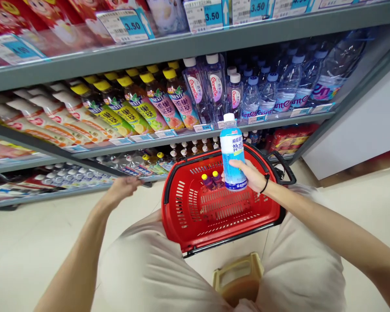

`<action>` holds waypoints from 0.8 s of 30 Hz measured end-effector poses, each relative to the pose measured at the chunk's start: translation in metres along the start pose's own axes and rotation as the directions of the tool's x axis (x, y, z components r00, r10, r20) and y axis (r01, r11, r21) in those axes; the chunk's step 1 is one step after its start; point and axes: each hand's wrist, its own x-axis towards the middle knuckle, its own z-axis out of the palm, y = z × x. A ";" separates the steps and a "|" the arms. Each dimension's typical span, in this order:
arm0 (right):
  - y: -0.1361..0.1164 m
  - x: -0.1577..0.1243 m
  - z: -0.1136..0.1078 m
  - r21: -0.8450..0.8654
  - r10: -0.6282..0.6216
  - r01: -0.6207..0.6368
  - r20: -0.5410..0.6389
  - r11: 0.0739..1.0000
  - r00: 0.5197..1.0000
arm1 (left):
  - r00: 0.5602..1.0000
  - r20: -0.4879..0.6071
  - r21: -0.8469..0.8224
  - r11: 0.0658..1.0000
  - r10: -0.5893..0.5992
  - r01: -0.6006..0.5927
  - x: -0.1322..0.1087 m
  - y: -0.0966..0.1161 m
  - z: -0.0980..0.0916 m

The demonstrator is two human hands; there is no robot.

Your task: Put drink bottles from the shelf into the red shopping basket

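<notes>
A blue drink bottle (233, 149) with a white cap stands nearly upright in my right hand (250, 174), whose fingers wrap round its lower half. It is held over the red shopping basket (173, 227), inside which two small dark bottles (212, 180) with yellow caps rest near the far side. To the left of the basket, my left hand (125, 189) hangs in the air with its fingers curled inward. Whether anything lies inside those fingers is hidden.
Ahead, a grey shelf (195, 45) carries rows of drinks, with yellow-capped tea bottles (133, 108) and clear water bottles (250, 97). A black basket handle (287, 167) sticks out at the right. Between my legs is a yellowish stool (238, 277) on the pale floor.
</notes>
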 end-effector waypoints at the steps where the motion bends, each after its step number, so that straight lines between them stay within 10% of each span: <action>1: 0.001 0.000 0.001 0.003 0.010 -0.010 -0.008 1.000 1.000 | 0.997 -0.052 -0.002 0.999 0.049 -0.050 0.007 0.013 -0.003; 6: 0.006 -0.002 0.006 -0.015 0.058 -0.058 -0.038 0.998 0.998 | 0.886 -0.064 -0.042 0.886 0.460 -0.463 0.016 0.115 0.032; 9: 0.011 -0.004 0.008 -0.070 0.080 -0.081 -0.023 0.994 0.997 | 0.877 -0.012 -0.356 0.817 0.481 -0.453 0.005 0.153 0.071; 13: 0.017 -0.005 0.010 -0.122 0.114 -0.114 -0.014 0.986 0.993 | 0.869 0.058 -0.542 0.746 0.492 -0.387 -0.006 0.153 0.100; 24: 0.024 -0.009 0.013 -0.221 0.221 -0.182 0.165 0.958 0.961 | 0.866 0.167 -0.809 0.567 0.472 -0.154 0.001 0.130 0.095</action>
